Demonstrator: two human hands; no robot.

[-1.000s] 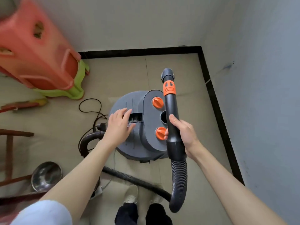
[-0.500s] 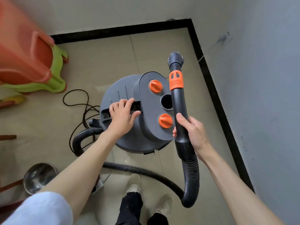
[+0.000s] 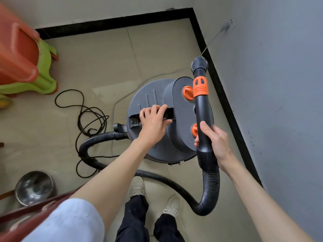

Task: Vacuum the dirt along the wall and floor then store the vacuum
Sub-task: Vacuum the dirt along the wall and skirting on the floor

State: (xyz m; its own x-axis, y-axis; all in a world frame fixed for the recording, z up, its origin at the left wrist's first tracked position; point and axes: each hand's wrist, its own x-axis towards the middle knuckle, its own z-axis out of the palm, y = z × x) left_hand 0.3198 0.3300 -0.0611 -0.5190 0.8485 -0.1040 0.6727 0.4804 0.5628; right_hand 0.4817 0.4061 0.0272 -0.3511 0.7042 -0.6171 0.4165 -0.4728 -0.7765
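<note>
A round grey canister vacuum with two orange knobs stands on the tiled floor near the corner of the room. My left hand curls its fingers round the carry handle recessed in the vacuum's top. My right hand grips the black hose wand, which has an orange collar and points its open end toward the black baseboard by the right wall. The ribbed black hose loops down past my feet and back to the canister's left side.
A loose black power cord lies coiled on the floor left of the vacuum. Stacked orange and green plastic stools stand at the far left. A metal bowl sits at lower left beside dark wooden bars. Grey walls close the corner.
The vacuum has shifted right toward the side wall with my left hand on its handle. The wand in my right hand now points nearer the baseboard.
</note>
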